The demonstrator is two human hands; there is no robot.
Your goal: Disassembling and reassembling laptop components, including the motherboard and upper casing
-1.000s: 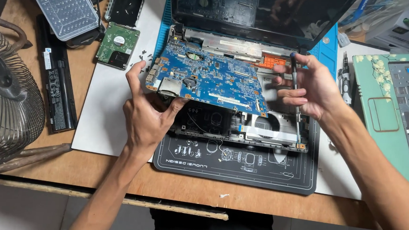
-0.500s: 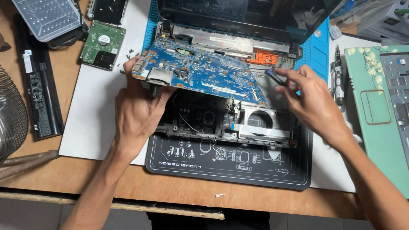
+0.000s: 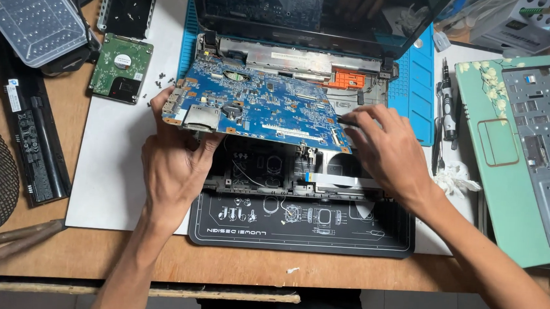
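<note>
Gripping the blue circuit board [image 3: 259, 106] at both ends, my left hand [image 3: 176, 158] clamps its fingers on the left edge and my right hand [image 3: 387, 148] pinches the right edge. It sits tilted above the open laptop base [image 3: 286, 174], with white mat [image 3: 112, 163] free to the left. My palms hide its underside. Small chips and silver connectors dot it.
</note>
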